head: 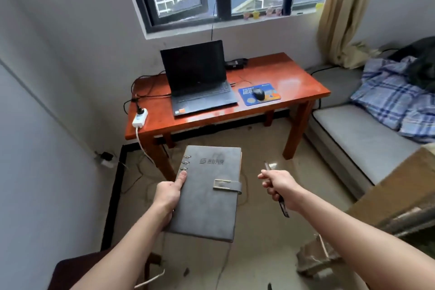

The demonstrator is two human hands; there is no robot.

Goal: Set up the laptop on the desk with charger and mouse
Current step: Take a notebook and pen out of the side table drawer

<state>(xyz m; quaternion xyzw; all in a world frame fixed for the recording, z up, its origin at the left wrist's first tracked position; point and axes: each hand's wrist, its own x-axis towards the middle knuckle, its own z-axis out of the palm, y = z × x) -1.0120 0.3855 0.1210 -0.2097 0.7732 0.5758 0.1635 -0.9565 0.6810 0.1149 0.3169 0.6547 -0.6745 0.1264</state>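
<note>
- Laptop (200, 82), head view: open on the desk (294, 82), mouse (259, 94) to its right, charger (235, 63) behind; straight ahead, well apart from both hands.
- Left hand (168, 192), nearer its line, grips a ring-binder notebook (209, 200) whose long axis points deskward; right hand (277, 186) clenches a pen (283, 208).

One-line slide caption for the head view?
Left hand holds a grey notebook, right hand a pen, before the desk with laptop and mouse.

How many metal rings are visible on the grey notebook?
3. All line the notebook spine edge: upper ring, middle ring, lower ring. The left hand's thumb may hide more.
</note>
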